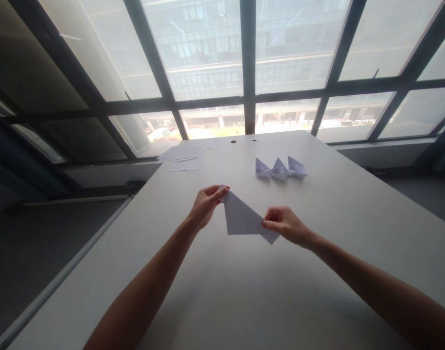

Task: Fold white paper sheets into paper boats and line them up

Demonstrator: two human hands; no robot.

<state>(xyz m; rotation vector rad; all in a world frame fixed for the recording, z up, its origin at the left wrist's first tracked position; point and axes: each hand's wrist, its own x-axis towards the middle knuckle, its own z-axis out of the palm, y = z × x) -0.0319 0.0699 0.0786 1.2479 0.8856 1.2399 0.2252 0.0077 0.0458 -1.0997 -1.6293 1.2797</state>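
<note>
A folded sheet of white paper (242, 217) is held up above the table between both hands. My left hand (206, 204) pinches its upper left corner between thumb and fingers. At the lower right, my right hand (284, 223) grips the sloping edge, thumb on the near side. The paper has a long slanted top edge, a straight bottom edge and a small pointed flap sticking out below my right hand. Beyond the hands stand three folded paper boats (279, 170) in a row, close together.
Loose white sheets (184, 153) lie at the far left of the white table (109, 291). Two small dark holes (233, 141) show near its far edge. Large windows with dark frames (248, 63) rise behind it, and a dark curtain (21, 155) hangs at left.
</note>
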